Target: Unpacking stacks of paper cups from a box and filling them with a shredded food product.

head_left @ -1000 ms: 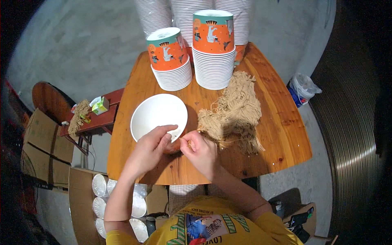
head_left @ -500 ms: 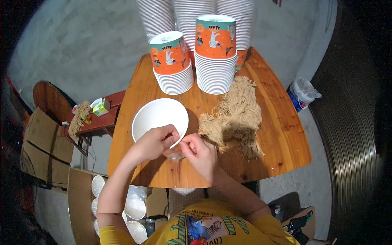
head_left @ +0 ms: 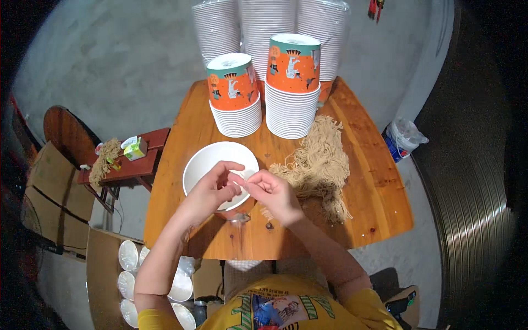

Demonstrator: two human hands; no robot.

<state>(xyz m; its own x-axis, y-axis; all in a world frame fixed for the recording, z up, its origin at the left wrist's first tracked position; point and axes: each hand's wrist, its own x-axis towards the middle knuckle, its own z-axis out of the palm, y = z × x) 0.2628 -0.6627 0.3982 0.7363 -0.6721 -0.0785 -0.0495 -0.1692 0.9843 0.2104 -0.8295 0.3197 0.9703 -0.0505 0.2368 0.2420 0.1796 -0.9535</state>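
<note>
A wide white paper bowl (head_left: 199,165) stands on the wooden table, its open mouth up and its outer side orange. My left hand (head_left: 215,188) is over its near right rim, fingers curled and the index finger lifted a little. Right against it, my right hand (head_left: 270,192) pinches thumb to forefinger. Whatever lies between the fingertips is too thin and small to make out. A tan bundle of stringy strands (head_left: 322,159) lies on the table just beyond my right hand.
Two upside-down stacks of orange-printed bowls, one left (head_left: 235,118) and one right (head_left: 291,110), stand behind the white bowl. Taller plastic-wrapped stacks (head_left: 267,22) rise at the back. A bucket (head_left: 400,140) sits right of the table (head_left: 379,203). A carton (head_left: 102,275) at lower left holds several white bowls.
My hands have risen slightly from the bowl's near rim to over its opening. My left fingers have loosened, with the index finger lifting. The whole view has shifted a little.
</note>
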